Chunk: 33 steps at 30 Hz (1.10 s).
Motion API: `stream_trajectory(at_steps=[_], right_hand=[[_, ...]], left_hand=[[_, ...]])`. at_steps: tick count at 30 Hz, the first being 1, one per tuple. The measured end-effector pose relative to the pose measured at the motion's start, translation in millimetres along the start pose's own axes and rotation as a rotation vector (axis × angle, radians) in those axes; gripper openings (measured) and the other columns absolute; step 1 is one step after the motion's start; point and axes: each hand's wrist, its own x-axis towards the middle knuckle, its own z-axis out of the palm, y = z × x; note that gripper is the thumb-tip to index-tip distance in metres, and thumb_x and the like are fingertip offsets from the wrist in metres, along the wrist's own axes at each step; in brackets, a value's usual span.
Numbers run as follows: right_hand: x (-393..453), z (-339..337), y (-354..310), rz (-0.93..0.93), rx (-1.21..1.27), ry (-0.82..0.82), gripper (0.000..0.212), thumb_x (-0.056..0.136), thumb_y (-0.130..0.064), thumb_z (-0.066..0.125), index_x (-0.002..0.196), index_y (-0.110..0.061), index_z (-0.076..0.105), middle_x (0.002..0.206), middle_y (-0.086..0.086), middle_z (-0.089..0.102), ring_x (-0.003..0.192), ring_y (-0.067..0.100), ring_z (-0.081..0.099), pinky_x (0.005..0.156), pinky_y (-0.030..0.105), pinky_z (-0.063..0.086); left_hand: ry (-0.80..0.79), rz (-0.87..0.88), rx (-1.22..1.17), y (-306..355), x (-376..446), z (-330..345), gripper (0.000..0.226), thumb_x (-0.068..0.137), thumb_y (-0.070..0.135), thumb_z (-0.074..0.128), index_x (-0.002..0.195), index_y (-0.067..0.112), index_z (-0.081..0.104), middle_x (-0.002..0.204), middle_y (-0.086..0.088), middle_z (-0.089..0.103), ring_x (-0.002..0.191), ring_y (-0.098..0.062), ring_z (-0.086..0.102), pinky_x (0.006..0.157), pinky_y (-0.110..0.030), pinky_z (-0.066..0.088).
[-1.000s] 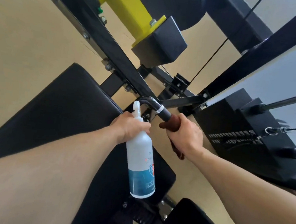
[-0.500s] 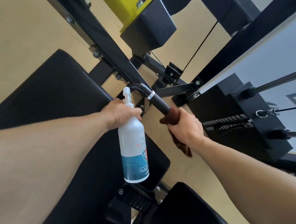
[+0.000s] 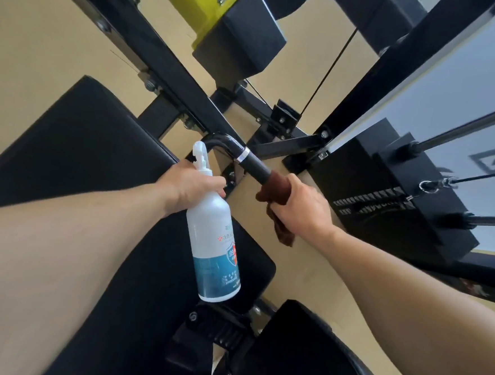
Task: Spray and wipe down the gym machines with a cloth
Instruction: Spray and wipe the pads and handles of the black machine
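Head view, looking down along both bare forearms onto a black-framed gym machine. Left hand [image 3: 192, 185] grips the neck of a white plastic spray bottle with a blue-and-white printed label [image 3: 214, 243]; fingers curl round the neck just under the white trigger nozzle, which points up and away. Bottle hangs roughly upright, its base tilted slightly toward the right, in front of the black padded backrest [image 3: 76, 152]. Right hand [image 3: 302, 208] is closed round a dark brown cloth [image 3: 275, 189] wrapped over the black rubber-sleeved handle bar of the machine [image 3: 255, 167]; cloth sits between palm and bar, with a loose tail hanging below the hand. Bare grip surface shows between the cloth and a silver ring, beyond which the glossy black tube bends away toward the frame. Bottle and handle bar are near each other but apart; nozzle stands just left of the tube bend. Black weight stack with steel guide rods [image 3: 392, 197] lies to the right of the right hand, a thin cable running to it. Yellow metal bracket bolted to a black block [image 3: 223, 18] at top centre, above the diagonal black frame beam. A black padded seat [image 3: 310, 355] sits at bottom centre. Tan floor [image 3: 39, 41] under everything.
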Motion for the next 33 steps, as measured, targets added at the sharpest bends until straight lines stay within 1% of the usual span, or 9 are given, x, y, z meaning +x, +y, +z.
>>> stream_trajectory(at_steps=[3, 6, 9, 12, 17, 20, 23, 28, 33], right_hand=[[2, 1, -17, 0.021, 0.043, 0.021, 0.031, 0.085, -0.039, 0.073, 0.112, -0.035, 0.057, 0.090, -0.010, 0.066, 0.086, 0.019, 0.066, 0.084, 0.042, 0.058], [28, 4, -66, -0.068, 0.062, 0.126, 0.033, 0.084, -0.040, 0.074, 0.111, -0.031, 0.056, 0.093, -0.009, 0.064, 0.087, 0.021, 0.062, 0.079, 0.038, 0.052], [47, 7, -105, -0.180, 0.051, 0.161, 0.026, 0.087, -0.035, 0.068, 0.105, -0.026, 0.053, 0.093, -0.007, 0.062, 0.081, 0.023, 0.055, 0.072, 0.036, 0.043], [40, 7, -87, -0.234, 0.043, 0.161, 0.027, 0.088, -0.037, 0.068, 0.109, -0.028, 0.053, 0.091, -0.008, 0.064, 0.080, 0.022, 0.062, 0.074, 0.038, 0.051], [-7, 6, 12, 0.029, -0.006, 0.034, 0.029, 0.084, -0.049, 0.067, 0.105, -0.037, 0.053, 0.087, -0.014, 0.067, 0.081, 0.014, 0.067, 0.080, 0.042, 0.059], [-15, 1, 19, 0.099, -0.015, 0.022, 0.027, 0.083, -0.046, 0.068, 0.105, -0.039, 0.053, 0.084, -0.014, 0.065, 0.081, 0.016, 0.067, 0.080, 0.040, 0.058], [4, -1, -23, 0.002, 0.023, 0.087, 0.029, 0.085, -0.040, 0.072, 0.109, -0.036, 0.056, 0.091, -0.016, 0.060, 0.085, 0.014, 0.059, 0.079, 0.034, 0.049], [46, 7, -96, -0.237, 0.047, 0.168, 0.028, 0.088, -0.039, 0.069, 0.109, -0.026, 0.056, 0.095, -0.005, 0.067, 0.083, 0.023, 0.063, 0.074, 0.038, 0.052], [24, 14, -34, -0.187, 0.002, 0.152, 0.030, 0.089, -0.040, 0.069, 0.115, -0.034, 0.054, 0.093, -0.011, 0.069, 0.082, 0.017, 0.068, 0.078, 0.040, 0.057]], left_hand=[[-0.008, 0.001, 0.009, -2, 0, -1, 0.016, 0.078, 0.028, 0.078, 0.078, 0.014, 0.070, 0.083, -0.008, 0.073, 0.082, -0.027, 0.070, 0.083, -0.042, 0.058], [0.001, 0.039, 0.034, 0, 3, 0, 0.017, 0.080, 0.026, 0.075, 0.069, 0.016, 0.067, 0.072, -0.004, 0.070, 0.074, -0.025, 0.067, 0.074, -0.039, 0.056], [0.005, 0.040, 0.024, -5, 9, 1, 0.022, 0.077, 0.029, 0.076, 0.084, 0.010, 0.069, 0.080, -0.009, 0.074, 0.074, -0.025, 0.070, 0.068, -0.035, 0.055], [0.001, 0.015, 0.021, -6, 10, 0, 0.031, 0.077, 0.029, 0.077, 0.097, 0.007, 0.069, 0.089, -0.012, 0.075, 0.081, -0.028, 0.072, 0.071, -0.036, 0.057], [-0.010, 0.012, -0.002, -3, 5, 2, 0.013, 0.081, 0.024, 0.074, 0.084, 0.012, 0.071, 0.080, -0.004, 0.074, 0.087, -0.029, 0.071, 0.082, -0.043, 0.057], [-0.031, 0.008, 0.002, -3, 5, -1, 0.014, 0.079, 0.029, 0.075, 0.076, 0.015, 0.073, 0.079, -0.005, 0.074, 0.086, -0.029, 0.071, 0.084, -0.044, 0.057], [-0.024, 0.015, 0.001, -3, 7, -2, 0.016, 0.080, 0.028, 0.074, 0.070, 0.016, 0.073, 0.077, -0.005, 0.074, 0.082, -0.028, 0.071, 0.082, -0.044, 0.057], [0.029, 0.022, 0.055, -7, 12, 0, 0.024, 0.078, 0.030, 0.074, 0.090, 0.010, 0.069, 0.086, -0.009, 0.073, 0.082, -0.028, 0.071, 0.077, -0.039, 0.057], [-0.011, 0.010, 0.016, -8, 13, 0, 0.030, 0.078, 0.028, 0.077, 0.098, 0.007, 0.068, 0.090, -0.013, 0.073, 0.084, -0.029, 0.071, 0.070, -0.036, 0.056]])
